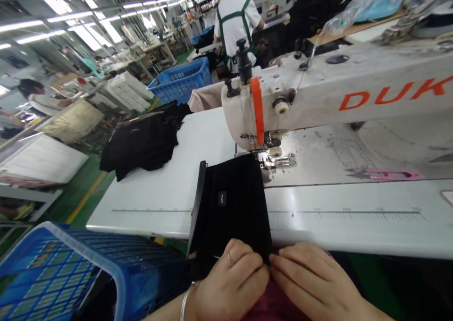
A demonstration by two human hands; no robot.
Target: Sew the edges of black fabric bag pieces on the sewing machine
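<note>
A black fabric panel (240,207) with a small label (222,198) lies over the front edge of the sewing table. Its far corner reaches under the presser foot of the sewing machine (244,108). A dark strip (198,193) runs along the panel's left side. My left hand (235,278), wearing a ring and a bracelet, is closed on the panel's near edge. Beside it my right hand (311,276) pinches the near right corner, its fingertips almost meeting the left hand's. The panel's lowest part is hidden behind my hands.
A stack of black fabric pieces (141,141) lies at the table's left. Pink thread snips (389,174) rest on the machine bed. One blue basket (123,274) stands at the lower left, another blue basket (184,78) behind the table. A person (233,23) works farther back.
</note>
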